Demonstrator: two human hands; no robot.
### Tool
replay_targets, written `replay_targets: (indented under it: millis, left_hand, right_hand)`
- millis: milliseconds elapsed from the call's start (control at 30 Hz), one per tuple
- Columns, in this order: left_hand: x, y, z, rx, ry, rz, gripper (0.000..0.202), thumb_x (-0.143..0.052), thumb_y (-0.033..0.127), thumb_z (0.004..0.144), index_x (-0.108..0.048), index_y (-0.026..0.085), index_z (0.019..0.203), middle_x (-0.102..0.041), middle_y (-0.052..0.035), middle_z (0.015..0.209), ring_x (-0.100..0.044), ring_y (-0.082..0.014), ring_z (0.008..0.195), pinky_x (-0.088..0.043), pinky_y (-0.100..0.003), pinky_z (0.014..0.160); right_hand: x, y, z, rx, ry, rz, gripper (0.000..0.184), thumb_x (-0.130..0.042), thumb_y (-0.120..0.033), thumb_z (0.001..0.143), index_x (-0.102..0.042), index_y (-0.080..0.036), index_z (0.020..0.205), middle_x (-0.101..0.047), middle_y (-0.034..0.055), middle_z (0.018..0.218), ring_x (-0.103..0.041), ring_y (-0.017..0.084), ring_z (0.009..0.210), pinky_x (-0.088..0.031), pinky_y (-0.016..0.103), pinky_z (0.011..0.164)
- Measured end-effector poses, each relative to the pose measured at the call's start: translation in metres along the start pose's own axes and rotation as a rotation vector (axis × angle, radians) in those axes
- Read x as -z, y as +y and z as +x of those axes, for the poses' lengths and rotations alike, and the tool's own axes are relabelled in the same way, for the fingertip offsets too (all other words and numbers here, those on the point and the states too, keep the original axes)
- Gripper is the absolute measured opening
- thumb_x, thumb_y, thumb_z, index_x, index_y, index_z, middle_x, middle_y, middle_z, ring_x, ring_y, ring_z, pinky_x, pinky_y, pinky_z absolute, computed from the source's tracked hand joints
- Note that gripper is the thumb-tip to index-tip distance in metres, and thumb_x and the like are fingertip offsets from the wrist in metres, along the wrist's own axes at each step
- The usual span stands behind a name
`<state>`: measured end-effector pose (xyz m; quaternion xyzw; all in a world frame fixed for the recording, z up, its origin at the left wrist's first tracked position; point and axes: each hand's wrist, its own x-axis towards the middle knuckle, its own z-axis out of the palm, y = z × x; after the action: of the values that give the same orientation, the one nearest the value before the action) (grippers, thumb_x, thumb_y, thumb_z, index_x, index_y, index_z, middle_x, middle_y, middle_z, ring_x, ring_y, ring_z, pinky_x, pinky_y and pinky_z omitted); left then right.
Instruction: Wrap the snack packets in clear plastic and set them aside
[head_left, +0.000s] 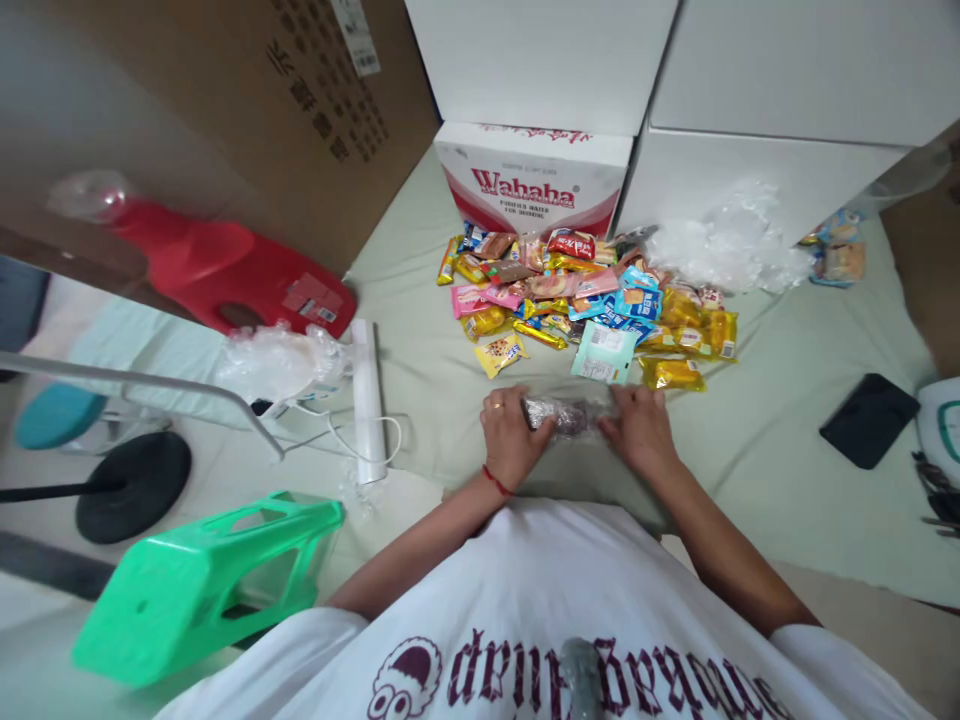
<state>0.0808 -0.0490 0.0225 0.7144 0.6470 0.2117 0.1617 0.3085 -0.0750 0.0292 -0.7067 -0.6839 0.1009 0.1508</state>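
Observation:
Between my two hands lies a small dark brown and silvery packet in clear plastic wrap [568, 416], just above the green cloth. My left hand [511, 436], with a red cord at the wrist, is closed on the packet's left end, thumb on top. At the other end my right hand [643, 432] grips the loose clear plastic. What exactly is inside the wrap I cannot make out. Right beyond my hands, a pale green snack packet [604, 352], a yellow cookie packet [500, 354] and a yellow-wrapped snack [673, 374] lie at the front of a mixed snack pile [559, 285].
Behind the pile stands a white and red Wahaba-style water carton, printed "Wahaha" [534, 185]. Crumpled clear plastic [731, 245] lies right of it. A black flat case [868, 420] is farther right. Leftward are a red jug [240, 265], a white power strip [367, 405] and a green stool [202, 580].

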Motion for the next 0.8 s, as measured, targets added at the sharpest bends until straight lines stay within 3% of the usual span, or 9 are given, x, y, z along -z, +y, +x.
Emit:
replay_targets:
  millis: [100,200,300,400,533,633,800]
  left_hand:
    - [-0.006,-0.003,0.003,0.078,-0.042,-0.006,0.050,-0.082,0.052,0.076,-0.065,0.018,0.109,-0.058,-0.0183,0.129,-0.051,-0.0398,0.124,-0.045,-0.056,0.100]
    - [-0.009,-0.001,0.003,0.019,-0.040,-0.086,0.039,-0.085,0.043,0.073,-0.061,0.020,0.093,-0.059,-0.0161,0.128,-0.048,-0.0387,0.131,-0.041,-0.056,0.109]
    - [-0.010,0.009,-0.002,-0.033,-0.041,-0.226,0.035,-0.081,0.034,0.075,-0.055,0.021,0.095,-0.062,-0.0098,0.109,-0.059,-0.0288,0.111,-0.048,-0.045,0.099]
    - [-0.012,0.024,-0.011,-0.115,-0.053,-0.243,0.026,-0.072,0.032,0.083,-0.055,0.021,0.099,-0.061,-0.0077,0.101,-0.060,-0.0226,0.091,-0.050,-0.038,0.082]
    - [-0.021,0.033,-0.020,-0.396,-0.018,-0.110,0.012,-0.062,0.025,0.088,-0.059,0.020,0.098,-0.059,-0.0148,0.112,-0.056,-0.0304,0.113,-0.045,-0.049,0.096]
    - [-0.026,0.025,-0.021,-0.549,-0.082,-0.239,0.029,-0.063,0.026,0.080,-0.058,0.019,0.108,-0.055,-0.0184,0.124,-0.048,-0.0354,0.129,-0.041,-0.057,0.106]
    - [-0.018,0.012,-0.025,-0.620,-0.282,-0.613,0.066,-0.059,0.033,0.078,-0.037,0.022,0.140,-0.048,-0.0206,0.145,-0.042,-0.0352,0.145,-0.042,-0.056,0.114]
  right_hand:
    - [-0.005,-0.001,-0.006,-0.008,-0.039,-0.028,0.018,-0.071,-0.034,0.091,-0.070,-0.020,0.102,-0.058,0.0175,0.108,-0.049,0.035,0.106,-0.045,0.046,0.085]
    - [0.001,-0.007,-0.015,-0.004,-0.010,0.029,0.005,-0.067,-0.025,0.091,-0.067,-0.021,0.091,-0.057,0.0170,0.122,-0.049,0.034,0.113,-0.045,0.043,0.087]
    - [0.007,-0.017,-0.023,-0.009,-0.047,0.201,0.006,-0.058,-0.024,0.092,-0.063,-0.021,0.090,-0.063,0.0121,0.106,-0.057,0.025,0.095,-0.046,0.035,0.080]
    - [0.002,-0.030,-0.027,-0.092,-0.072,0.507,0.011,-0.052,-0.029,0.092,-0.059,-0.023,0.087,-0.063,0.0039,0.081,-0.057,0.021,0.076,-0.047,0.032,0.073]
    - [-0.017,-0.043,-0.029,-0.259,-0.111,1.159,0.028,-0.053,-0.043,0.088,-0.064,-0.023,0.104,-0.072,0.0063,0.097,-0.066,0.025,0.089,-0.054,0.037,0.078]
    - [-0.028,-0.044,-0.031,-0.361,-0.161,1.441,0.047,-0.054,-0.056,0.089,-0.064,-0.022,0.120,-0.072,0.0093,0.117,-0.067,0.028,0.105,-0.056,0.040,0.084]
    - [-0.032,-0.042,-0.035,-0.376,-0.121,1.279,0.057,-0.065,-0.060,0.087,-0.062,-0.022,0.130,-0.071,0.0095,0.125,-0.065,0.027,0.115,-0.055,0.043,0.097]
